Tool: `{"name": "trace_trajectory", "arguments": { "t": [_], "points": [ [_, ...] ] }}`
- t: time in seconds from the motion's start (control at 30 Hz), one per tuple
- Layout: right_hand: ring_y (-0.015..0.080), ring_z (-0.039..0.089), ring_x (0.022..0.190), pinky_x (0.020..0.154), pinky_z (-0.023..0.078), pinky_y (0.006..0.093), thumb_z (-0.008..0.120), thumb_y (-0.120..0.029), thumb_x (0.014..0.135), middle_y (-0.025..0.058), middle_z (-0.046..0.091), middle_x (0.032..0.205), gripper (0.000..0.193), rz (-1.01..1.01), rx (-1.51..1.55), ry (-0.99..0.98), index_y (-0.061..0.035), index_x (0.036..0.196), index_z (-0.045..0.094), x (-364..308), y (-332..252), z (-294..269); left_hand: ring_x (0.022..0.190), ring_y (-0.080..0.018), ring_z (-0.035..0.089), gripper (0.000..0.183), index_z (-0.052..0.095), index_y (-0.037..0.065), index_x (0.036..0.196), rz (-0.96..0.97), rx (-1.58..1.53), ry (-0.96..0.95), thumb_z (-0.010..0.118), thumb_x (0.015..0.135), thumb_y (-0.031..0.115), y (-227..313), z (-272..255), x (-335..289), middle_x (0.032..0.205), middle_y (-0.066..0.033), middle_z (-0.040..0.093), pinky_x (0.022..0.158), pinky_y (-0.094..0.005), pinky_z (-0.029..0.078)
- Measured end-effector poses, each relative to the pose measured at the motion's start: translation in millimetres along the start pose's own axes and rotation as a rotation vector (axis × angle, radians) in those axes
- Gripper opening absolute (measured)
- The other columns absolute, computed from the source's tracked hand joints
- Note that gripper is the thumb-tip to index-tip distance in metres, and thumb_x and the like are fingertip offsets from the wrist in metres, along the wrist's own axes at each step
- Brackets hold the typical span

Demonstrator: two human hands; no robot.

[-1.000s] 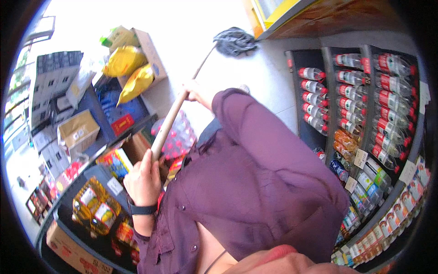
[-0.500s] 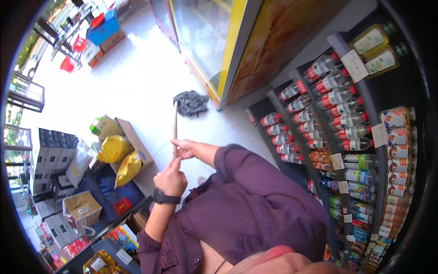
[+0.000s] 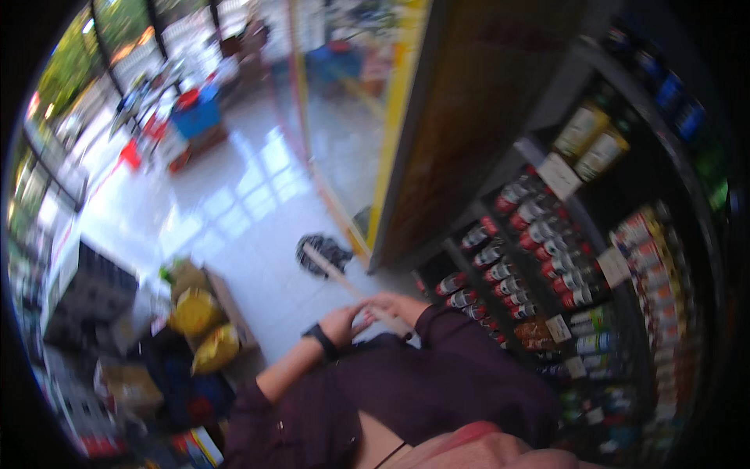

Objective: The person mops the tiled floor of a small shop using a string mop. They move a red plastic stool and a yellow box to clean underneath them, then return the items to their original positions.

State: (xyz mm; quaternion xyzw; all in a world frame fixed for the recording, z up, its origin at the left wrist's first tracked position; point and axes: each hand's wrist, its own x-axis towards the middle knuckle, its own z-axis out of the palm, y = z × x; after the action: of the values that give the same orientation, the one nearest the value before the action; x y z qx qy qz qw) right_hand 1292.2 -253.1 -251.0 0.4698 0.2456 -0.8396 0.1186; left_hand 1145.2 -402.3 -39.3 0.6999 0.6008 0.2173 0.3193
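We grip the mop handle [image 3: 355, 289] in left hand [image 3: 341, 324] and right hand [image 3: 391, 303] | mop head [image 3: 323, 253] on floor [image 3: 234, 211] by shelf [image 3: 547, 258].

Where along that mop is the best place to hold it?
On the bare upper handle, closing around it from above, as the left hand and right hand do now. The pole slants up from the dark mop head on the floor, so its top end is nearest.

Mop handle [image 3: 344, 280] lower end hidden under hands; frame motion-blurred.
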Motion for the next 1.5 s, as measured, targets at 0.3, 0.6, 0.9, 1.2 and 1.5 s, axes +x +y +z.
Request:
{"name": "trace_trajectory", "arguments": {
  "t": [0.3,0.6,0.9,1.2,1.5],
  "points": [
    [0.027,0.061,0.062,0.047,0.053,0.0429,0.06,-0.02,0.087,0.0121,0.054,0.078,0.028,0.059,-0.509,0.278,-0.0073,0.108,0.047,-24.4,12.0,-68.6,0.088,-0.0308,0.067,0.045,0.059,0.005,0.118,-0.577,-0.149,0.267,0.063,0.085,0.037,-115.0,-8.1,-106.7,0.104,-0.0187,0.066,0.078,-0.0379,0.052],
    [0.0287,0.064,0.074,0.063,0.054,0.0407,0.072,-0.02,0.073,0.0196,0.062,0.096,0.07,-0.18,-1.02,0.342,-0.0049,0.132,0.037,-10.4,21.5,-94.6,0.06,-0.016,0.064,0.03,0.067,0.004,0.103,-1.371,-0.401,0.417,0.064,0.084,0.027,-175.0,96.2,-300.2,0.076,-0.01,0.068,0.057,-0.0306,0.052],
    [0.0441,0.059,0.098,0.084,0.048,0.0467,0.07,-0.025,0.071,0.0293,0.06,0.102,0.051,-0.162,-1.556,0.397,0.0038,0.106,0.046,30.0,9.5,-107.6,0.088,-0.0291,0.065,0.036,0.071,0.009,0.093,-1.611,-0.327,-0.118,0.065,0.078,0.042,-139.1,201.8,-358.0,0.091,-0.0135,0.069,0.079,-0.0381,0.051],
    [0.0274,0.063,0.084,0.069,0.049,0.0381,0.074,-0.029,0.072,0.0185,0.063,0.089,0.046,-0.183,-1.112,0.18,0.0025,0.1,0.055,80.7,-89.5,-45.2,0.098,-0.03,0.063,0.04,0.066,0.01,0.107,-1.362,-0.202,0.109,0.063,0.079,0.037,-287.9,117.5,-270.3,0.103,-0.0156,0.066,0.086,-0.0386,0.049],
    [0.018,0.05,0.045,0.036,0.047,0.0356,0.052,-0.001,0.079,0.0084,0.046,0.065,0.025,0.194,-0.971,0.246,-0.0049,0.099,0.038,124.8,-224.6,104.7,0.094,-0.0276,0.065,0.039,0.062,0.003,0.112,-1.278,-0.361,0.286,0.063,0.083,0.028,-379.1,-29.8,-231.4,0.101,-0.0171,0.067,0.084,-0.0357,0.05]
  ]
}}
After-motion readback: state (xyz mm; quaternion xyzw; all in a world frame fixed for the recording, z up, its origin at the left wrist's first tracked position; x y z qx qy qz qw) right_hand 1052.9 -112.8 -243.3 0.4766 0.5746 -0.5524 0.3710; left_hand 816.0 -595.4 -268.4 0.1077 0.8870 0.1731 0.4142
